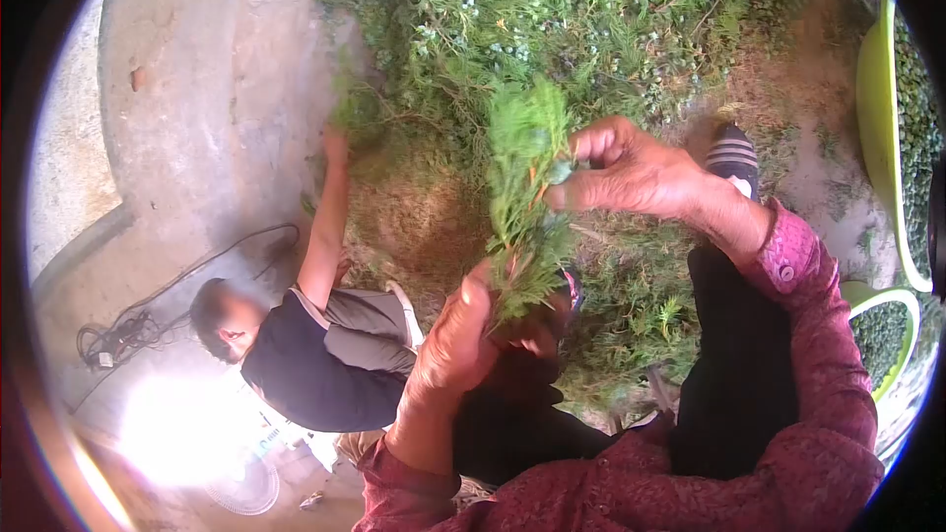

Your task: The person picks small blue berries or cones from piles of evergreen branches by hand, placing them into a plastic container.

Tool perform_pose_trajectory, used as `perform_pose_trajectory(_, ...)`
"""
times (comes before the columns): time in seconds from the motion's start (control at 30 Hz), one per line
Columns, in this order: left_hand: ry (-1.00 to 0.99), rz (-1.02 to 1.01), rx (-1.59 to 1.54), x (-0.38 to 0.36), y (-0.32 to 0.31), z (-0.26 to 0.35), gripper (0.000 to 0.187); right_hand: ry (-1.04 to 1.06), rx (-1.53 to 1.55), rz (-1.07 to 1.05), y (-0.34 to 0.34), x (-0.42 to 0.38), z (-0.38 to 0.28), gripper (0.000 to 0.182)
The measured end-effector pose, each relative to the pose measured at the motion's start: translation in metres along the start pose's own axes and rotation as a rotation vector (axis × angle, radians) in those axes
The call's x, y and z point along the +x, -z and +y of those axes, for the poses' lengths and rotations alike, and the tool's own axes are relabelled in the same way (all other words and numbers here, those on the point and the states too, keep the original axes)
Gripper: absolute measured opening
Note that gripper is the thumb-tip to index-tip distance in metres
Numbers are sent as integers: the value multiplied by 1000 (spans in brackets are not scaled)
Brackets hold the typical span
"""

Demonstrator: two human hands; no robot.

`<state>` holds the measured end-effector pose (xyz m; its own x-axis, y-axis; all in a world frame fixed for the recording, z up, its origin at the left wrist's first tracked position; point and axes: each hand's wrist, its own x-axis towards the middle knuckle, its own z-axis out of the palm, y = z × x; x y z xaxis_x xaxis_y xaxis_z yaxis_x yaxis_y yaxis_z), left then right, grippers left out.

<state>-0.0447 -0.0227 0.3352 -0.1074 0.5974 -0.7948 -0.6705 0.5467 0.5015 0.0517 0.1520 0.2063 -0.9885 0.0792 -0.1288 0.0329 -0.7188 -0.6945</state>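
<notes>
A leafy evergreen sprig [527, 148], with scaly green foliage and thin brown stems, is held up in front of me, slightly blurred. My left hand [455, 340] closes around its lower end, thumb uppermost. At the sprig's right side, my right hand [641, 175] pinches with thumb and forefinger at a small bluish-green cone [560, 172]. Beyond both hands spreads a large heap of cut evergreen branches [572, 20] dotted with similar pale cones.
On the left another person [325, 365] sits low, one arm reaching to the heap's edge. Two green-rimmed baskets [877, 118] filled with small green pieces stand at the right. A tangled black cable [128, 337] lies on the concrete floor [207, 89]. Loose clippings [631, 320] lie near my legs.
</notes>
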Motion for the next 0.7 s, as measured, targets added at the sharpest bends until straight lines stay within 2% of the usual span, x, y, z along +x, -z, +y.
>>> perform_pose_trajectory(0.03, 2, -2, -4, 3, 3, -3, 60, 25, 22, 62, 0, -2, 1, 16)
perform_pose_trajectory(0.1, -276, 28, 495, 7, 5, -6, 62, -12, -21, 77, 1, -4, -3, 16)
perform_pose_trajectory(0.13, -240, 88, 620, 7, 6, -6, 56, -37, -25, 82, -2, -4, -2, 17)
perform_pose_trajectory(0.17, -236, 93, 619, 6, 5, -7, 56, -62, -27, 87, -4, -3, -1, 17)
perform_pose_trajectory(0.2, -267, 154, 837, 5, 4, -8, 51, -64, -24, 85, -4, -2, 1, 17)
perform_pose_trajectory(0.23, -297, 215, 1054, 5, 2, -8, 46, -145, -147, 52, -4, 0, 4, 20)
perform_pose_trajectory(0.27, -293, 216, 1054, 4, -1, -6, 46, -226, -271, 20, -4, 1, 7, 23)
perform_pose_trajectory(0.33, -251, 464, 1184, 1, -7, -3, 35, -219, -208, 28, -12, -1, -2, 27)
perform_pose_trajectory(0.47, -216, 343, 1003, -2, 7, -9, 27, -240, -152, 38, -10, 2, 3, 38)
perform_pose_trajectory(0.5, -255, 338, 718, 0, 6, -11, 24, -240, -153, 39, -7, 1, 0, 38)
perform_pose_trajectory(0.53, -290, 329, 434, 0, 5, -11, 22, -305, -130, 140, -2, -2, -6, 43)
perform_pose_trajectory(0.57, -292, 327, 437, 0, 6, -10, 22, -367, -107, 240, 4, -3, -9, 48)
perform_pose_trajectory(0.6, -284, 334, 344, -2, 7, -8, 21, -157, 87, 265, 14, 0, 5, 49)
perform_pose_trajectory(0.7, -238, 346, 187, -7, 7, -1, 19, 75, 176, 273, 33, -4, 7, 29)
